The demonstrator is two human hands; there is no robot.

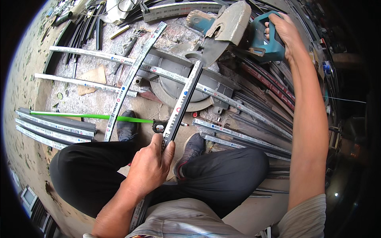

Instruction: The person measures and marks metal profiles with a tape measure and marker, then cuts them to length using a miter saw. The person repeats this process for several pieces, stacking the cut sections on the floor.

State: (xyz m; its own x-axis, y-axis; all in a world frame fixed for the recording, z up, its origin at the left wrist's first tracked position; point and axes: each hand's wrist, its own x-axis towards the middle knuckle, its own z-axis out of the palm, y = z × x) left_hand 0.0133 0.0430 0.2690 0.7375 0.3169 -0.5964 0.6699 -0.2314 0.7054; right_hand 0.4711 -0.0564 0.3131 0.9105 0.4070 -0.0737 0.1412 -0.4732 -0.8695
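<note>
My left hand is closed round a long metal profile, black on one side, with printed white film on the other. The profile slants away from me, its far end close to the blade of a miter saw. My right hand wraps round the saw's teal handle; whether a finger presses a trigger is hidden. A worn grey guard covers the upper blade. Under the profile lies the saw's grey round base, with another white-filmed strip lying across it.
A tape measure lies near my left hand, its green tape pulled out leftward. Other filmed strips lie around the saw. Bundled profiles rest at left, more at right. My shoes flank the profile.
</note>
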